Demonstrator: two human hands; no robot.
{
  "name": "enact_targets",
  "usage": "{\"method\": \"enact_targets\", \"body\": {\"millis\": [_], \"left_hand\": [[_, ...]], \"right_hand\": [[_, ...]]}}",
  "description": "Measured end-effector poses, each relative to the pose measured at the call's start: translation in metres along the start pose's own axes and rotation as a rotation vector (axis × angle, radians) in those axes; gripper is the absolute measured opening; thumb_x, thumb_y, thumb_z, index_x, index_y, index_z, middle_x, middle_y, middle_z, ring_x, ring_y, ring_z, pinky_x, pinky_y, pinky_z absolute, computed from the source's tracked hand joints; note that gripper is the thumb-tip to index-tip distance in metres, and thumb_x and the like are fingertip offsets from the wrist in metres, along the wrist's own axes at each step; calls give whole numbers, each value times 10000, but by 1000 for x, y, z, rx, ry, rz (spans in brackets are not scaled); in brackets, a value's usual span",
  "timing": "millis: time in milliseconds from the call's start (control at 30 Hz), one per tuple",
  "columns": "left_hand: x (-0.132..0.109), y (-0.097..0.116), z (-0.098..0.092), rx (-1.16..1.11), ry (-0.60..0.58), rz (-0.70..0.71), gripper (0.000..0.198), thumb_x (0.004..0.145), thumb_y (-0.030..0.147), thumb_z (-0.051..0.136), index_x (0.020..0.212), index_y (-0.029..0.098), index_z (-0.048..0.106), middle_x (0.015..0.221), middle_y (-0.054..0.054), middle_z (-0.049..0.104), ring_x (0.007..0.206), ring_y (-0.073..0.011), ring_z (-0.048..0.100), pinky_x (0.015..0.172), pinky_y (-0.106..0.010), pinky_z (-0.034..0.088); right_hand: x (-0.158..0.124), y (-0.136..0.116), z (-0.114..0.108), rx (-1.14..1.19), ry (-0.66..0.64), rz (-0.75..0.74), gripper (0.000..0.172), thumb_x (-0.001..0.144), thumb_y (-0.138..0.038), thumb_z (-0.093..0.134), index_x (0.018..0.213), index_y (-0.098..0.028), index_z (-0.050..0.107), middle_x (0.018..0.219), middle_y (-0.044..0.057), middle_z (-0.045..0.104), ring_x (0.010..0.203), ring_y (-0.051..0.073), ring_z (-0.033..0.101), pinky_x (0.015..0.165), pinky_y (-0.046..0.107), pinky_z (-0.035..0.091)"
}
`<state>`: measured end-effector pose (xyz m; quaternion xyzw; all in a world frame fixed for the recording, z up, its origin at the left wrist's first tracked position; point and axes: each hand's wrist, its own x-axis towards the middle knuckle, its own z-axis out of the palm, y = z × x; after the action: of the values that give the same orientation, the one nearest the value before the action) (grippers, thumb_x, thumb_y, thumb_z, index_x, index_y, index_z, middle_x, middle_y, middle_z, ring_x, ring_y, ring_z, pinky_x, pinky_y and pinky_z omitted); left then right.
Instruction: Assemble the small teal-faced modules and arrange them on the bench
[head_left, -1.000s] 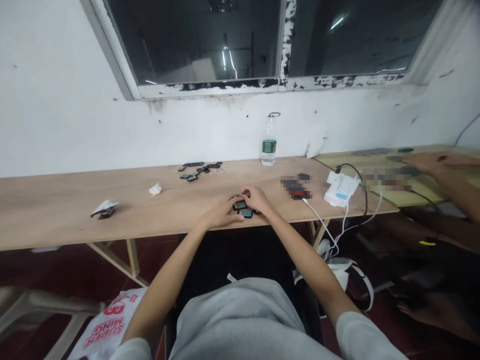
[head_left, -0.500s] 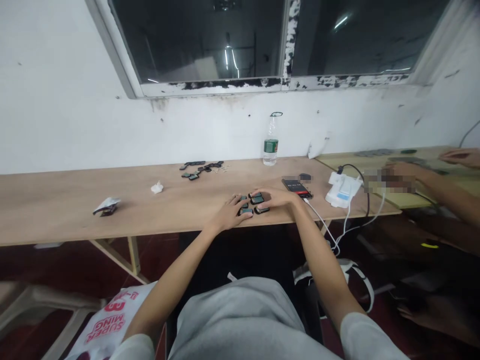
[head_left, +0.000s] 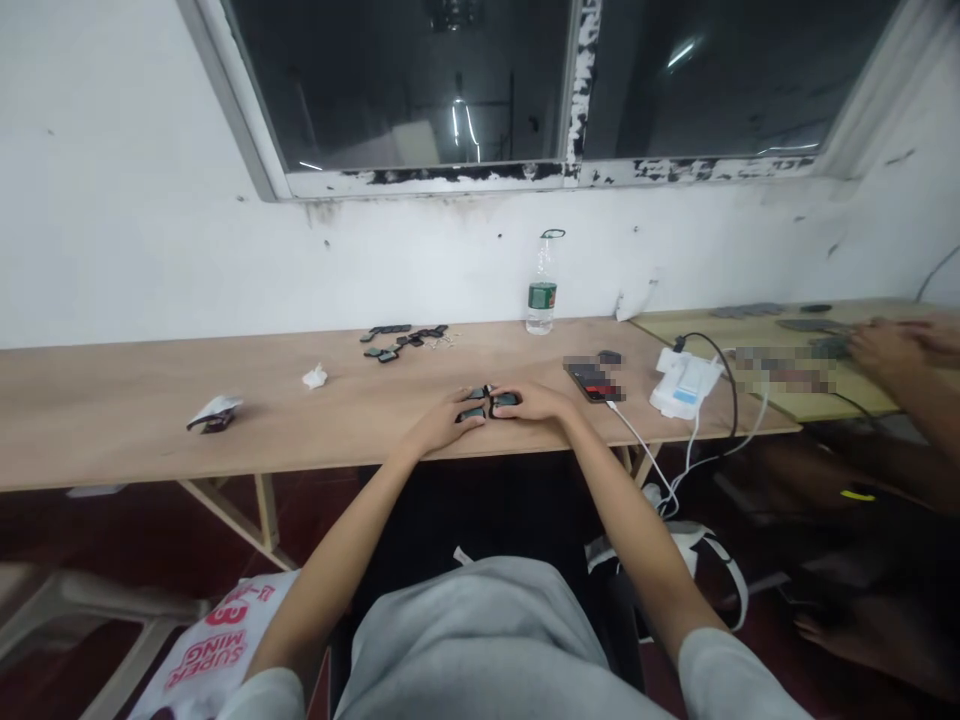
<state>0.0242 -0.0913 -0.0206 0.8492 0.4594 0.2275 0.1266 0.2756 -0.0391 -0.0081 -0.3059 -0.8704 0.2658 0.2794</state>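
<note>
Near the front edge of the table (head_left: 142,430), the left hand (head_left: 441,422), right hand (head_left: 535,402) and small dark pieces (head_left: 505,399) have shifted leftward

And it's a makeshift workroom: wooden bench (head_left: 135,420) against a stained white wall (head_left: 420,260), flaking window frame (head_left: 582,90), another person's hands (head_left: 892,345) at the adjoining table (head_left: 776,402)!

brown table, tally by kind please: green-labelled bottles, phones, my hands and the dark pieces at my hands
Green-labelled bottle: 1
Phone: 1
Hands, left hand and right hand: 2
Dark pieces: at least 3, others may be hidden
Total: at least 7
</note>
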Motion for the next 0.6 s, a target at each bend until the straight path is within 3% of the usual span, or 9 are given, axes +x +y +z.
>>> {"method": "enact_targets", "body": {"millis": [133, 267, 367, 500, 600], "left_hand": [[-1, -3, -6, -22, -2, 7, 581, 953, 575, 547, 1445, 267, 568, 1601, -75, 408, 1474, -306, 380, 1222, -450, 290], [-1, -1, -8, -57, 29, -14, 593, 935, 562, 583, 1445, 260, 563, 1571, -93, 452, 1413, -323, 464, 1188, -468, 347], [0, -3, -7, -92, 52, 1, 591, 926, 549, 601, 1438, 255, 564, 1543, -101, 488, 1366, -328, 514, 1151, -472, 397], [1, -8, -8, -120, 33, 13, 591, 944, 568, 556, 1448, 259, 546, 1561, -87, 467, 1364, -311, 517, 1138, -441, 419], [2, -14, -15, -112, 71, 13, 586, 947, 584, 531, 1427, 248, 563, 1526, -82, 512, 1369, -310, 510, 1138, -433, 423]], "right_hand": [[4, 3, 5, -1, 64, -14, 424, 764, -294, 816, 1180, -252, 750, 1296, 85, 701, 1171, 277, 664, 1032, 422, 511], [4, 11, 3, -27, 87, -9, 339, 826, -234, 739, 1165, -229, 750, 1238, 83, 726, 1082, 249, 692, 970, 389, 541], [4, 16, 2, -123, 170, 51, 287, 810, -181, 735, 1095, -199, 769, 1152, 91, 754, 1030, 243, 699, 945, 356, 539], [6, 18, 2, -149, 161, 140, 215, 831, -170, 705, 1035, -164, 773, 961, 82, 783, 845, 206, 707, 806, 289, 551], [6, 18, -1, -123, 196, 153, 188, 867, -217, 682, 1026, -162, 768, 968, 80, 786, 827, 190, 702, 775, 257, 540]]}}
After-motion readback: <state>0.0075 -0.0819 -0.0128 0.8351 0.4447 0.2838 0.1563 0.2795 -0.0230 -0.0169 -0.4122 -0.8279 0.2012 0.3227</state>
